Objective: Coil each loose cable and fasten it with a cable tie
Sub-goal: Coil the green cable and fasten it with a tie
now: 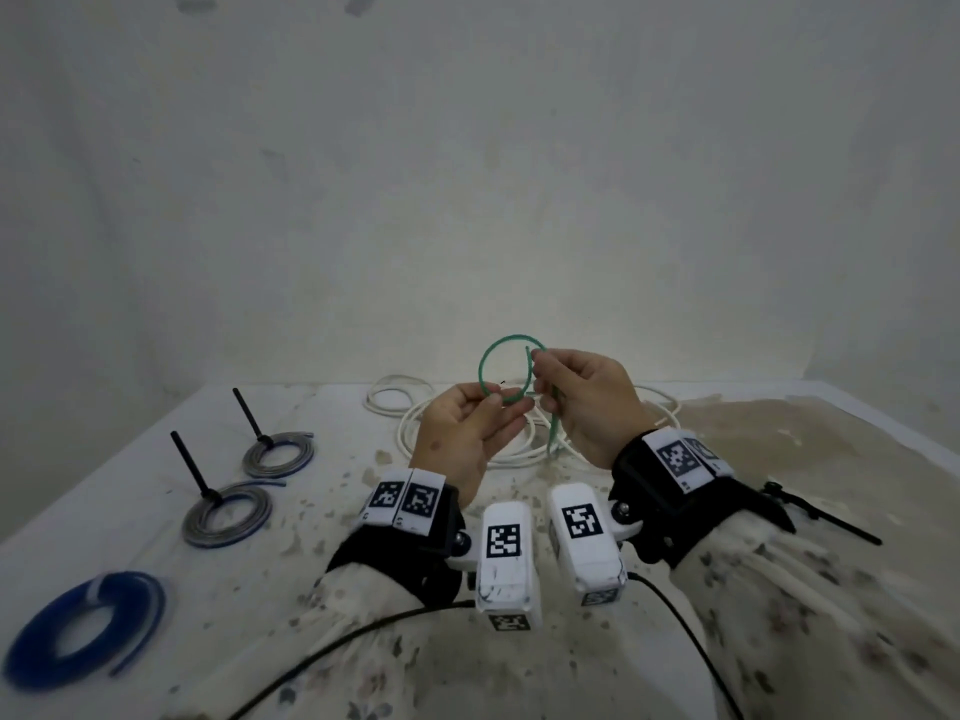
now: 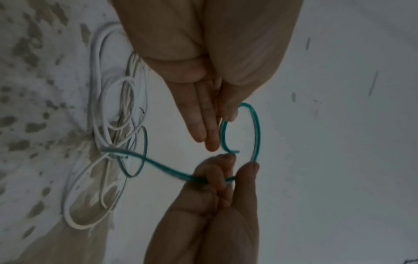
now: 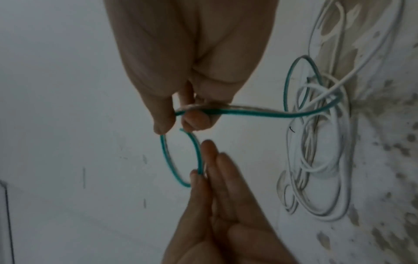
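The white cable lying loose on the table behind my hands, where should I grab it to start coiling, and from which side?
Probably take the white cable at its near-left arc, coming down from above with the left hand. There the strands lie flat, side by side, clear of the green cable. In the middle the loops cross and the green cable trails into them, so a grip there would likely snag.

Both hands (image 1: 524,407) raised mid-worktop (image 1: 779,459) over loose white cable tangle (image 1: 467,433), thin green cable loop (image 1: 506,371) between them; three coiled cables left: two grey tied coils (image 1: 278,454), blue flat coil (image 1: 83,626) nearest.
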